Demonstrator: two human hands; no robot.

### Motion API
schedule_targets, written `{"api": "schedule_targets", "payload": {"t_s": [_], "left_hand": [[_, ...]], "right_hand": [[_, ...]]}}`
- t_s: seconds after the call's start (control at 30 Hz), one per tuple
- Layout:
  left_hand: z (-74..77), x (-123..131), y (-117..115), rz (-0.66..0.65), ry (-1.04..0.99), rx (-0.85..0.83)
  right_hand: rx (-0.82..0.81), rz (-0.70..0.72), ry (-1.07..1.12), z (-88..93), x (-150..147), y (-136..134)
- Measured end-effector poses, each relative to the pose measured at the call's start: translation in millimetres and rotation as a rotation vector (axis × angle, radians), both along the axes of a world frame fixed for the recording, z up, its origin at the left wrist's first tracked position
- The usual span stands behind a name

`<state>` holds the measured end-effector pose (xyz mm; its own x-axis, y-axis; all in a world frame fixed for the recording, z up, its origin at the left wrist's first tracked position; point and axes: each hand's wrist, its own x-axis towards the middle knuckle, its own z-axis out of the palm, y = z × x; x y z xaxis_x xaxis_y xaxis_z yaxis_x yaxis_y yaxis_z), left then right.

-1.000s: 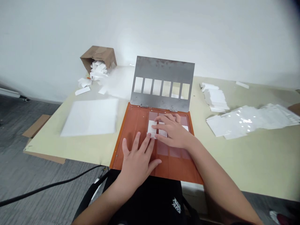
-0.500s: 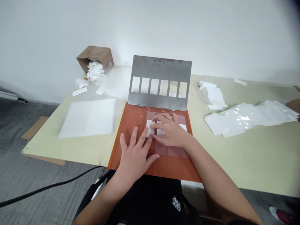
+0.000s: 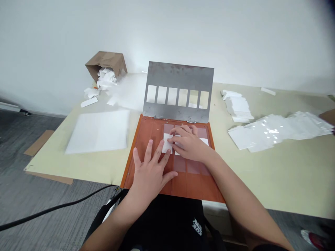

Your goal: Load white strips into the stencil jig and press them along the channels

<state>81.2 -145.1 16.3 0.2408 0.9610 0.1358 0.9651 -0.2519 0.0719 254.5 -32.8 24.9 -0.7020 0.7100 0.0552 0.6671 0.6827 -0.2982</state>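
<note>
An orange jig board [image 3: 146, 139] lies in front of me with its grey metal lid [image 3: 179, 78] hinged up, showing a row of rectangular windows. My left hand [image 3: 150, 170] lies flat on the board with fingers spread, its fingertips touching a small white card [image 3: 166, 143]. My right hand [image 3: 190, 143] rests palm down over the white cards in the board's slots, fingers together and pressing on them. Another white card [image 3: 205, 141] shows just right of that hand.
A tipped brown cardboard box [image 3: 106, 64] spills white cards at the back left. A white sheet stack [image 3: 98, 130] lies left of the board. A pile of white cards [image 3: 238, 106] and clear plastic bags [image 3: 277, 130] lie to the right. A black cable [image 3: 52, 209] runs below the table edge.
My left hand has slid slightly left and down on the board; the right hand's fingers have nudged the cards a little. The view shifted slightly.
</note>
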Motion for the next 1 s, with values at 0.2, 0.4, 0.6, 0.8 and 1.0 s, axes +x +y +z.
{"api": "schedule_targets", "payload": {"t_s": [0.2, 0.4, 0.6, 0.8, 1.0], "left_hand": [[1.0, 0.6, 0.8, 0.012, -0.019, -0.011], [1.7, 1.1, 0.2, 0.025, -0.006, -0.025], [0.8, 3.5, -4.7, 0.025, 0.037, -0.027], [1.7, 8.3, -15.1, -0.001, -0.026, -0.046], [-3.3, 14.4, -11.8, -0.073, -0.070, -0.049]], "right_hand": [[-0.040, 0.004, 0.037, 5.5, -0.8, -2.0], [0.027, -0.025, 0.072, -4.2, -4.0, 0.0], [0.091, -0.049, 0.141, -18.8, -6.6, 4.5], [0.098, -0.033, 0.168, -20.4, -6.5, 5.4], [0.101, -0.035, 0.177, -20.3, -6.6, 6.0]]}}
